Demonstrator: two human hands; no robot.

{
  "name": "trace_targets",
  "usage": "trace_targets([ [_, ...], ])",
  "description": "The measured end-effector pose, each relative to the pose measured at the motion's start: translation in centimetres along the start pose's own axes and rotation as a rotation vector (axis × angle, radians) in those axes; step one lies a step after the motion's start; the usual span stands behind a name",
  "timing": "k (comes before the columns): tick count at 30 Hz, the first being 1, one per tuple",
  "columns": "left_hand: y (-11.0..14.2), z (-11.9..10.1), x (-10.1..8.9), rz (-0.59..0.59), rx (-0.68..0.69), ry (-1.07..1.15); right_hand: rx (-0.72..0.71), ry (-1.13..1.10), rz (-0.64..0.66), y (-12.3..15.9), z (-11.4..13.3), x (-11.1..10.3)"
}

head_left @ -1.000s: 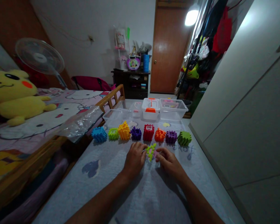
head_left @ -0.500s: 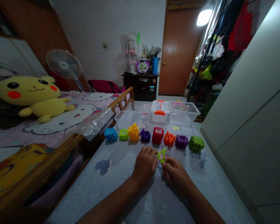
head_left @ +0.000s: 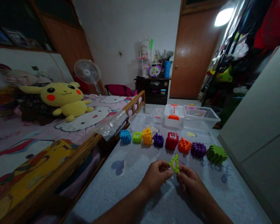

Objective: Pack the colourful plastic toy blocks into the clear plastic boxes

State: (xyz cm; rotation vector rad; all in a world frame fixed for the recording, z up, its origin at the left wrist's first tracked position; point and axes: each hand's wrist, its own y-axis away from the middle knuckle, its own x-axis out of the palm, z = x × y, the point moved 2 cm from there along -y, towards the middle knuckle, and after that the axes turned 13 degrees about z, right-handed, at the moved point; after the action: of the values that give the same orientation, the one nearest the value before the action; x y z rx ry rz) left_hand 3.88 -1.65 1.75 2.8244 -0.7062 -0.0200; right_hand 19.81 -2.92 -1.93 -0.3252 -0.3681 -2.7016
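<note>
Lime-green plastic triangular lattice piece, lower centre, is raised off the cloth, pinched between left hand and right hand. Fingers are together, clamped on it, likely for a steady two-sided grip. Beyond, on grey patterned cloth, a row of multicoloured plastic waffle blocks looks spaced for easy picking. Clear plastic box with orange latch, upper centre.

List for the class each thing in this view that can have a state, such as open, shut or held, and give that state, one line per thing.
Lime-green interlocking piece: held upright between both hands
Left hand: pinching the piece
Right hand: pinching the piece
Clear box with orange latch: shut
Clear plastic tub: open, items inside
Wooden door: shut
</note>
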Motion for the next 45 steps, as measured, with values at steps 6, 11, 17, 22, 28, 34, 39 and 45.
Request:
trace_targets([
  [6, -0.1, 1.0, 2.6, -0.09, -0.031, 0.382, -0.056, 0.019, 0.033, -0.2, -0.2, 0.2],
  [11, 0.0, 1.7, 3.4, -0.111, -0.024, 0.467, -0.023, 0.015, 0.003, 0.1, 0.0, 0.5],
  [17, 0.0, 2.0, 3.2, -0.173, -0.003, 0.514, -0.005, 0.026, 0.056, 0.0, -0.3, 0.6],
  [22, 0.4, 1.4, 2.8, -0.234, 0.045, 0.423, -0.005, 0.013, 0.065, -0.1, -0.2, 1.0],
  [28, 0.6, 1.5, 2.5, -0.293, 0.086, 0.373, 0.015, -0.005, 0.052, 0.1, 0.3, 1.4],
  [34, 0.5, 1.9, 2.7, -0.262, 0.088, 0.374, 0.004, 0.011, 0.061, 0.1, -0.1, 1.0],
  [39, 0.6, 1.7, 2.6, -0.241, 0.056, 0.402, 0.003, 0.039, 0.061, 0.1, -0.3, 0.8],
  [45, 0.5, 1.8, 2.6, -0.171, 0.028, 0.439, 0.004, 0.056, 0.06, 0.0, -0.1, 0.9],
])
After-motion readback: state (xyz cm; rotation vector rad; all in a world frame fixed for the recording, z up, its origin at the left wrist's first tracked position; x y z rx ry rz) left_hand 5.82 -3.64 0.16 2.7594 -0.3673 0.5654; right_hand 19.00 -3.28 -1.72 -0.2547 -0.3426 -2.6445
